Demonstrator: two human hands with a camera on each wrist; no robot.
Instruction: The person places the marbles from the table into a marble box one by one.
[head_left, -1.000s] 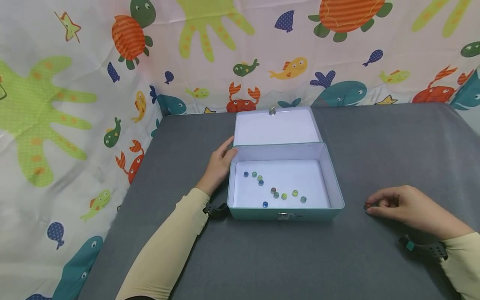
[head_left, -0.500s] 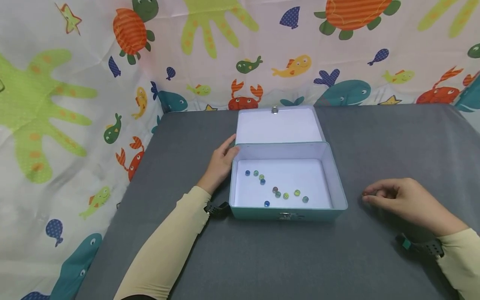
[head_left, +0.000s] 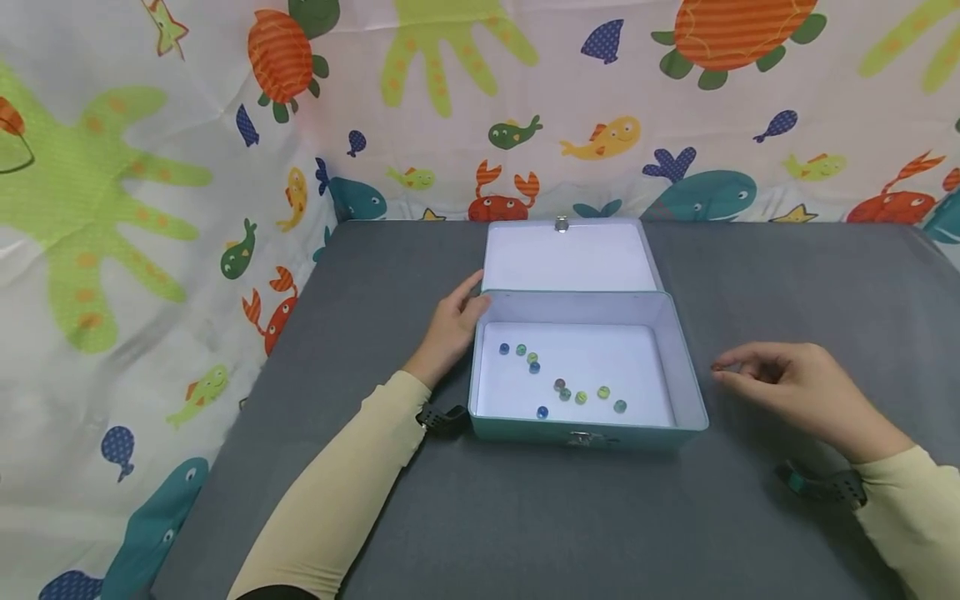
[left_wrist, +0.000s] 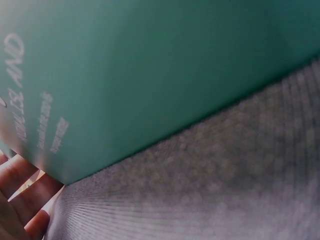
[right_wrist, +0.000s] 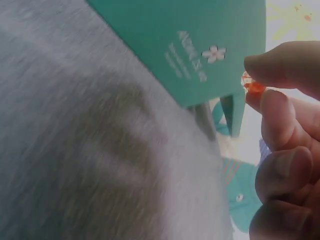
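Note:
An open metal box point(head_left: 588, 435), teal outside and white inside, stands in the middle of the table in the head view. Several glass marbles point(head_left: 581, 397), blue and green among them, lie scattered on its floor. My left hand point(head_left: 452, 327) holds the box by its rear left corner, thumb at the rim and fingers beside the lid point(head_left: 567, 254). Just right of the box, my right hand point(head_left: 795, 387) pinches an orange and clear marble point(right_wrist: 255, 87) between thumb and index finger. In the right wrist view the other fingers are curled beneath, and fingertips partly cover the marble.
A grey cloth covers the table point(head_left: 600, 525). Behind and to the left hangs a white curtain point(head_left: 442, 142) printed with sea animals. The lid leans back behind the box, and a metal clasp point(head_left: 585, 438) sits on its front wall.
My right hand has moved left with the pinched marble, close to the box's right wall. The left hand keeps its place on the box. The head view has shifted slightly.

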